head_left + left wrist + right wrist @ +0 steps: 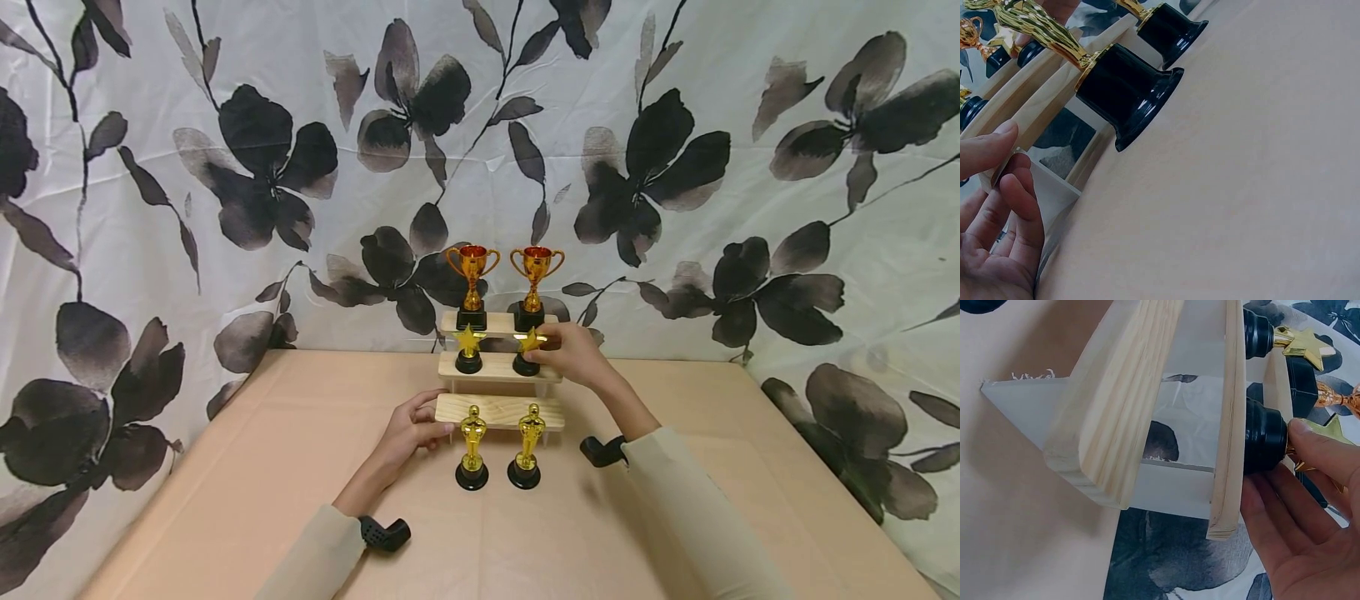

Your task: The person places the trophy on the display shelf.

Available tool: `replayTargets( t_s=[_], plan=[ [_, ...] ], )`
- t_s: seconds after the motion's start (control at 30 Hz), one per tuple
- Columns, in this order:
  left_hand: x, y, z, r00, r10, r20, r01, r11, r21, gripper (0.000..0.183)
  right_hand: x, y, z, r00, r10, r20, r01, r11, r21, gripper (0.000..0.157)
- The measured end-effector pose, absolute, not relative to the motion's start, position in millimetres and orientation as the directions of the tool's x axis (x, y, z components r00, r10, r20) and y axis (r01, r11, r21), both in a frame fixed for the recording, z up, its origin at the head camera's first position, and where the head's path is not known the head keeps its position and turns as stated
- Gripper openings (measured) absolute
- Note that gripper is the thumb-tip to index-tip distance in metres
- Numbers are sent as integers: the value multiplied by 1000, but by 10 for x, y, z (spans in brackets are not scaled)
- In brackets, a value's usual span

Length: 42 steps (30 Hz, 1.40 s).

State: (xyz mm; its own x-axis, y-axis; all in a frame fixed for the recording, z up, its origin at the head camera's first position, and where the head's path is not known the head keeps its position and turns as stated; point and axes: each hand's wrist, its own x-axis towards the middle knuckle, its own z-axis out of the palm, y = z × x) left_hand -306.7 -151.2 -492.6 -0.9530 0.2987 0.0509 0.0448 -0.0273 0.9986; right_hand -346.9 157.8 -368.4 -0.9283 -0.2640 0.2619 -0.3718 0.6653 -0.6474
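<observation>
While the left hand (pixel 411 427) is pinching the shelf (pixel 497 408), the right hand (pixel 572 353) is gripping a mid-frame star trophy (pixel 1267 435), probably light, slick, safest by its base (pixel 524 367).

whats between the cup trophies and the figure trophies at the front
In the head view, two star trophies on the middle shelf, the right one held by the right hand, then the bottom shelf with nothing seen on it.

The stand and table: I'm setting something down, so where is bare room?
Bare: the table left of the left hand and right of the right sleeve; the bottom shelf, behind the gold figurines. Crowded: the middle shelf, with star trophies and the right hand, and the top shelf, with cup trophies.
</observation>
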Motion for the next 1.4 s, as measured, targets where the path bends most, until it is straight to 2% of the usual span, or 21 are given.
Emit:
replayTargets(
  t_s=[0.27, 0.73, 1.4],
  plan=[
    [-3069, -1519, -4935, -950, 309, 54, 44, -37, 998, 73, -3455, 1549, -3661, -937, -246, 250, -350, 690, -633, 31],
    [-3075, -1533, -4956, -952, 301, 53, 45, -31, 998, 74, -3416, 1591, -3653, -942, -247, 229, -336, 654, -677, 34],
    [-3073, -1519, -4947, -949, 313, 50, 42, -32, 999, 73, -3001, 1972, -3681, -947, -208, 245, -321, 614, -721, 35]
  ],
)
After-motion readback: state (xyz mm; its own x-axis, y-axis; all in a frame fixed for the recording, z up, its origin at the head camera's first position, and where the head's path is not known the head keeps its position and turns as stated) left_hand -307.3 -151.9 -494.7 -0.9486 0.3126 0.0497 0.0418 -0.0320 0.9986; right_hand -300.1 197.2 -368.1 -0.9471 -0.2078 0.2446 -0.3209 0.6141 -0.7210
